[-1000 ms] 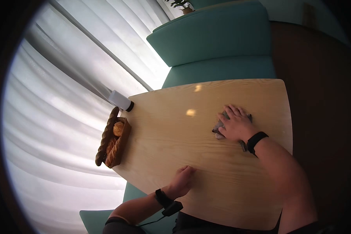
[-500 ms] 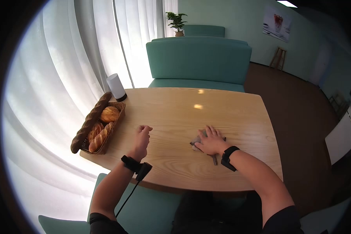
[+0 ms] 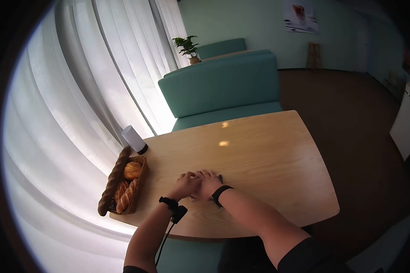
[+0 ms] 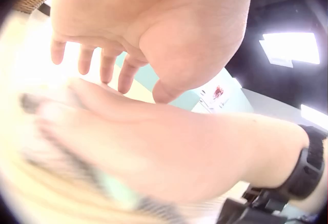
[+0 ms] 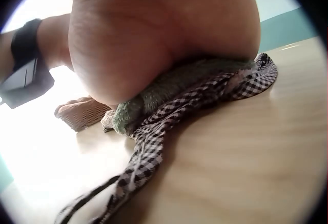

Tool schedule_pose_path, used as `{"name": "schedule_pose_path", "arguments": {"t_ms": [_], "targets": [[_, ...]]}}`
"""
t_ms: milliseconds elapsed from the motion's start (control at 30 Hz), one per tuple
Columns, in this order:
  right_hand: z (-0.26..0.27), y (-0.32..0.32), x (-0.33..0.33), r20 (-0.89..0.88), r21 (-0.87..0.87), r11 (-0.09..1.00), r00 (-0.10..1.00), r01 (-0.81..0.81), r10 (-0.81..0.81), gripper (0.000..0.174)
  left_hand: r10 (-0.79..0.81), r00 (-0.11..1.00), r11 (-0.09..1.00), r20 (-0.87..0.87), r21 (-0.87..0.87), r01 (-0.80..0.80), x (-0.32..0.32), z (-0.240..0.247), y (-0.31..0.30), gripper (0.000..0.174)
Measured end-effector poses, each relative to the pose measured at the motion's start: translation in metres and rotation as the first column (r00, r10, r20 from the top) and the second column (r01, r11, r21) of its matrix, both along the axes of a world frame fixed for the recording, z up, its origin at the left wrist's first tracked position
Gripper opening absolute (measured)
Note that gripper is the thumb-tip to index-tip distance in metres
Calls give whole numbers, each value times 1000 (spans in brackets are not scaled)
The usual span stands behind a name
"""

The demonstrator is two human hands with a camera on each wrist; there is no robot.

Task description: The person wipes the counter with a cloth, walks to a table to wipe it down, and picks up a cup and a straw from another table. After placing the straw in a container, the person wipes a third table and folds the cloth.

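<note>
My right hand (image 3: 208,186) rests flat on a bunched cloth (image 5: 151,149) on the wooden table, mostly covering it in the head view. In the right wrist view the cloth shows a black-and-white checked fabric with a fuzzy green side (image 5: 169,88) under the palm; a checked strip and a thin dark cord trail from it. My left hand (image 3: 187,186) is beside the right one and overlaps it in the head view. Seen from the left wrist, its fingers (image 4: 106,65) hang loosely above the back of the right hand, with nothing in them.
A wicker basket (image 3: 143,179) of bread stands at the table's left edge, with a long dark loaf (image 3: 114,182) along its outer side. Behind it is a white cylinder with a dark base (image 3: 133,138). A teal bench (image 3: 223,86) lies past the table's far edge; curtains (image 3: 73,104) hang at left.
My right hand has slid leftward across the table with the cloth under it. The left hand, apart from it before, has come next to it. The head view has shifted and tilted.
</note>
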State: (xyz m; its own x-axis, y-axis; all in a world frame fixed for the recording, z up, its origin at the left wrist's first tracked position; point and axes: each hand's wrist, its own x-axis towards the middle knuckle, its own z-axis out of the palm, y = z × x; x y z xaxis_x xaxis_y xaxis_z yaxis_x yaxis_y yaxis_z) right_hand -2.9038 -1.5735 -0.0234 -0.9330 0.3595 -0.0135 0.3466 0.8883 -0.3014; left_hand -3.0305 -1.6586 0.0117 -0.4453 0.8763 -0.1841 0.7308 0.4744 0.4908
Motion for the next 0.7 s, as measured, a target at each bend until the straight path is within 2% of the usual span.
{"name": "schedule_pose_path", "arguments": {"t_ms": [67,133,200,267,300,367,500,567,633,700], "targets": [[12,69,33,92,-5,981,977,192,-190,71,21,986,980,-164,-191,-52,-8,-7,17,77],[10,142,79,78,8,920,917,393,-392,71,7,945,919,-327,-370,-135,-22,-17,26,91],[11,210,130,119,38,828,820,559,-559,72,25,937,865,-348,-462,-195,-74,-59,51,96],[17,255,180,161,50,747,733,663,-661,73,64,932,825,-358,-507,-251,-102,-78,62,99],[19,272,197,174,72,716,698,694,-695,73,98,929,816,-357,-505,-280,-106,-72,66,100],[10,295,211,168,88,701,683,708,-711,73,85,938,803,-336,-535,-264,-113,-72,77,103],[14,312,198,168,86,672,655,735,-737,72,-91,961,769,-262,-632,-100,-135,-73,89,108],[13,321,178,170,82,674,656,734,-735,72,3,959,761,-282,-622,-185,-126,-43,92,111],[6,321,149,146,77,716,703,694,-696,73,273,906,720,-322,-556,-415,-73,-1,91,113],[10,306,119,127,74,777,767,625,-629,74,258,904,716,-339,-562,-415,-83,-13,91,113]]}}
